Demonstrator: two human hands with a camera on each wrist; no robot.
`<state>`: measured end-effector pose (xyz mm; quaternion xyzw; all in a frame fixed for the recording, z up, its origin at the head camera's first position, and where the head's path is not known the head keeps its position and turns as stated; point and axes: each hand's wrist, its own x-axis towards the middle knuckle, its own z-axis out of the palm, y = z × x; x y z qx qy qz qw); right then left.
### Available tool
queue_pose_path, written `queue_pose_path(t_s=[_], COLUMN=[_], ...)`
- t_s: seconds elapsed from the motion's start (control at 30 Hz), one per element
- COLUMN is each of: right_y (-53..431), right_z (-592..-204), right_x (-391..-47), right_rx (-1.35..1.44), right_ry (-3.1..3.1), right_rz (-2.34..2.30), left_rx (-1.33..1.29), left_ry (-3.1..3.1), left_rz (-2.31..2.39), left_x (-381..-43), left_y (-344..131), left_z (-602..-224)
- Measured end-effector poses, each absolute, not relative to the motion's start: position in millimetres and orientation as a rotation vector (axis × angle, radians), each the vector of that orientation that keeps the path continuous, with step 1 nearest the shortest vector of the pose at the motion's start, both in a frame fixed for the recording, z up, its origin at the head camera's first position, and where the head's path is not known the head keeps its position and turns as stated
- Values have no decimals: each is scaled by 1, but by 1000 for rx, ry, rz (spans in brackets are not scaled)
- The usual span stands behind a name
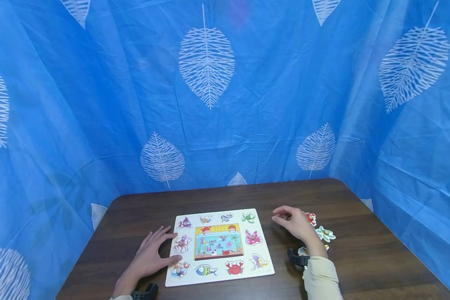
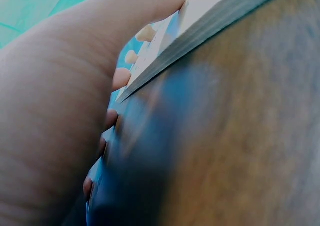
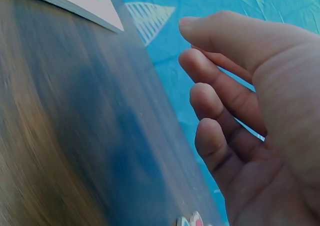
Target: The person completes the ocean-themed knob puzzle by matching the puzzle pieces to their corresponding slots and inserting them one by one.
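Note:
A white wooden peg puzzle board (image 1: 225, 218) with sea animals round a printed aquarium picture lies on the table. My left hand (image 1: 150, 255) rests at its left edge, fingers spread, thumb and index fingertip on the board by the octopus piece (image 1: 181, 243) and the hermit crab piece (image 1: 178, 270). A pink starfish piece (image 1: 253, 237) sits at the board's right side. My right hand (image 1: 296, 223) hovers right of the board, its fingers loosely bent with nothing between them, as the right wrist view also shows. Wooden knobs (image 2: 146, 33) stand up from the board in the left wrist view.
Loose puzzle pieces lie beside and under my right forearm: a red one (image 1: 311, 218), a green turtle-like one (image 1: 325, 234) and another partly hidden by the wrist (image 1: 303, 251). The dark wooden table (image 1: 375, 258) meets a blue leaf-patterned curtain (image 1: 247, 125) behind.

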<state>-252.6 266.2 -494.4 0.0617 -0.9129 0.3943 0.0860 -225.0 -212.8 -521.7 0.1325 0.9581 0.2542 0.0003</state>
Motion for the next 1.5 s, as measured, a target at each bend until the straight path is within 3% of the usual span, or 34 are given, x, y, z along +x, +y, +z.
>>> queue_pose_path(t_s=[0.83,1.5], right_y=[312,341], right_z=[-496,-497], right_x=[-231,-221], right_rx=[-143,-193], right_ry=[-2754,-2785], right_rz=[1150,1017], left_rx=[404,394], left_ry=[3006,3006], left_rz=[786,765], left_x=[-225,-225], left_y=[-212,-213], left_z=[-521,-522])
